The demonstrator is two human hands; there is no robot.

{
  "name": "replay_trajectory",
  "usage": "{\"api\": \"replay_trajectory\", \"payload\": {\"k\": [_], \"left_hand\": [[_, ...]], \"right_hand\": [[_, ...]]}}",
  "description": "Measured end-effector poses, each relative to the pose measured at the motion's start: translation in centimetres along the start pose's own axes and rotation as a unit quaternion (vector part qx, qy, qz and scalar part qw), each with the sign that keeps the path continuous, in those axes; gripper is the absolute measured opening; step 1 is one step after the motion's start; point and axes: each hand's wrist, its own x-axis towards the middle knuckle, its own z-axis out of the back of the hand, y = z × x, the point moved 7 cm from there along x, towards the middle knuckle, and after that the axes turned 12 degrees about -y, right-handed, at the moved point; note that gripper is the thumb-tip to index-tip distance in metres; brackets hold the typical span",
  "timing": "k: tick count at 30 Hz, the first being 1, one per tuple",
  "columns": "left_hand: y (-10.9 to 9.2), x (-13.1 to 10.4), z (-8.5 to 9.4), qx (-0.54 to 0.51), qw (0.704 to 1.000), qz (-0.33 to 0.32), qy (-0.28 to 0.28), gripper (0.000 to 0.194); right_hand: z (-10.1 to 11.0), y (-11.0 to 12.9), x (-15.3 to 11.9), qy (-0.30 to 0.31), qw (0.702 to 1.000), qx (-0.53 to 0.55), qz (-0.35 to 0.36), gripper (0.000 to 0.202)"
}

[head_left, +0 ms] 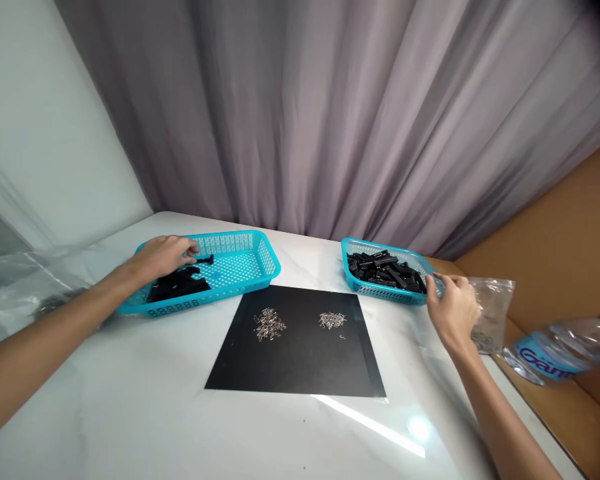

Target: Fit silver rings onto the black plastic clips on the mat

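My left hand (167,257) is over the left blue basket (267,257), its fingers curled and closed at a black plastic piece (205,259). More black pieces (180,285) lie heaped beneath it at the basket's left side. On the right, a second blue basket (380,291) is filled with long black plastic parts (387,270). My right hand (453,303) is closed at that basket's right-hand rim, the thumb and fingers around the edge. Between the baskets, a black sheet (295,367) bears two piles of small metal pieces, a left pile (269,325) and a right pile (333,321).
A clear plastic bag (493,310) stands beside my right hand. Farther right, a water bottle (560,350) leans near the table's edge. Another clear bag (30,287) lies at the far left. A grey curtain (290,120) hangs behind the white table (155,400).
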Motion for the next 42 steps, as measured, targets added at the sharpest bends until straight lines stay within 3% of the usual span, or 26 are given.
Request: {"api": "replay_trajectory", "payload": {"k": [2, 5, 7, 9, 13, 18, 20, 22, 25, 29, 32, 37, 42], "left_hand": [[-0.1, -0.1, 0.0, 0.004, 1.0, -0.003, 0.006, 0.035], [-0.5, -0.4, 0.3, -0.001, 1.0, -0.007, -0.002, 0.029], [-0.8, -0.5, 0.8, -0.008, 1.0, -0.015, -0.017, 0.023], [-1.2, -0.6, 1.5, -0.014, 0.999, -0.023, -0.04, 0.021], [-3.3, -1.5, 3.8, -0.035, 0.994, -0.036, -0.094, 0.025], [-9.9, -5.1, 6.3, -0.104, 0.982, -0.058, -0.146, 0.036], [-13.1, -7.0, 6.7, -0.196, 0.963, -0.079, -0.165, 0.032], [-15.8, -8.6, 6.6, -0.288, 0.937, -0.09, -0.174, 0.026], [-18.5, -10.2, 4.9, -0.369, 0.914, -0.1, -0.135, 0.019], [-19.5, -11.2, 2.1, -0.463, 0.882, -0.058, -0.067, 0.014], [-19.7, -11.9, 0.6, -0.533, 0.846, -0.004, -0.016, 0.026], [-21.2, -13.0, -0.3, -0.603, 0.794, 0.016, 0.071, 0.059], [-23.0, -14.0, -1.7, -0.643, 0.749, 0.027, 0.154, 0.051]], "right_hand": [[1.1, 2.6, -0.9, 0.001, 0.999, 0.046, 0.026, 0.041], [2.4, 9.2, -4.4, 0.071, 0.978, 0.158, 0.113, 0.032], [3.3, 14.8, -8.4, 0.195, 0.905, 0.322, 0.198, 0.028], [4.5, 18.8, -12.1, 0.263, 0.851, 0.374, 0.258, 0.03], [5.8, 22.9, -16.2, 0.312, 0.811, 0.345, 0.354, 0.041], [6.3, 23.7, -16.9, 0.285, 0.813, 0.311, 0.402, 0.039], [6.5, 23.4, -17.0, 0.275, 0.814, 0.324, 0.396, 0.033], [6.5, 22.9, -17.0, 0.274, 0.816, 0.343, 0.377, 0.028], [6.5, 22.2, -16.9, 0.291, 0.814, 0.361, 0.35, 0.026], [6.9, 21.7, -17.0, 0.313, 0.8, 0.348, 0.374, 0.029], [6.9, 21.5, -16.9, 0.313, 0.798, 0.351, 0.378, 0.028], [5.8, 20.3, -15.6, 0.307, 0.817, 0.411, 0.262, 0.026], [5.5, 18.5, -13.4, 0.32, 0.807, 0.481, 0.121, 0.023]]}}
